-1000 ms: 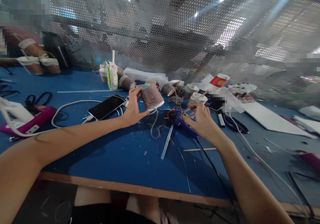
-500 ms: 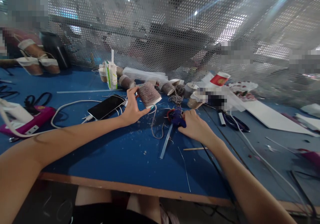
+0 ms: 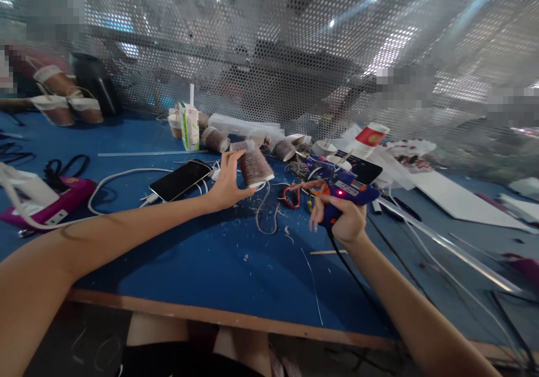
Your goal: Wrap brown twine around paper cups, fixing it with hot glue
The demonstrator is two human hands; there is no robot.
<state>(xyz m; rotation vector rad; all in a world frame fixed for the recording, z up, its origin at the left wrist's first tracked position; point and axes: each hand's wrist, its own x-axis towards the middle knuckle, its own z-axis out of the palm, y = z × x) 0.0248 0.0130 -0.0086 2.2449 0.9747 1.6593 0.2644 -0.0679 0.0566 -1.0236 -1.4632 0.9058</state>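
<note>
Blue bench (image 3: 185,276) before us: the phone (image 3: 180,180) lies at eleven o'clock; near twelve, our left grip (image 3: 229,183), spread cup-wide, holds the cup (image 3: 257,166) tilted; at one, our right grip (image 3: 343,217) curls around the glue gun (image 3: 351,190).

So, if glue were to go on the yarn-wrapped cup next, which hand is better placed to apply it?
Probably the right hand: it already holds the blue glue gun, with the clear glue stick extending away from the cup. The left hand is occupied, its fingers gripping the yarn-wrapped cup.
</note>
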